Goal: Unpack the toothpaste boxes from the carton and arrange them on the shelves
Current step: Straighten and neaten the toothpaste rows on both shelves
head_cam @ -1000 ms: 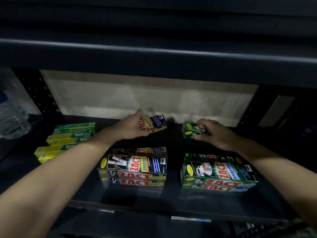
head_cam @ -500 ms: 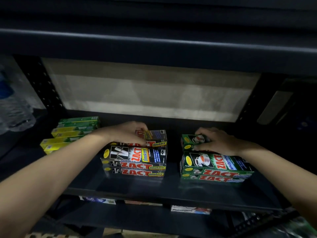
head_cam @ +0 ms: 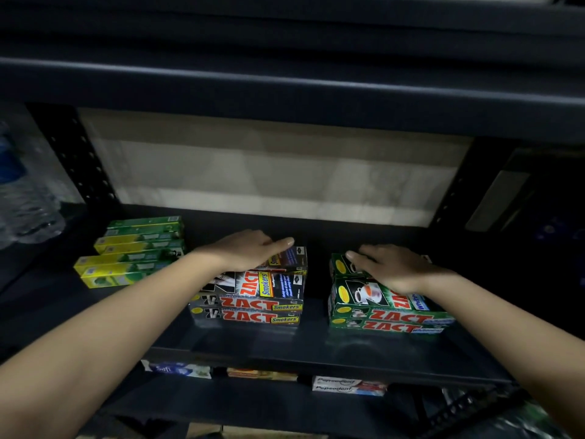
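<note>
Two stacks of Zact toothpaste boxes stand on the dark shelf (head_cam: 316,346). The black-and-red stack (head_cam: 253,307) is in the middle, the green stack (head_cam: 389,315) to its right. My left hand (head_cam: 247,250) lies flat with straight fingers on a black box (head_cam: 292,261) at the back of the black stack. My right hand (head_cam: 389,266) rests palm down on a green box (head_cam: 342,266) behind the green stack's top box. The carton is out of view.
Several green and yellow boxes (head_cam: 133,251) lie flat at the shelf's left. Plastic water bottles (head_cam: 22,198) stand at far left. The upper shelf edge (head_cam: 285,80) hangs close overhead. More toothpaste boxes (head_cam: 348,384) sit on the shelf below.
Both hands brought their boxes from the back of the shelf toward the stacks and set them down. The fingers have gone from gripping to lying flat on the boxes.
</note>
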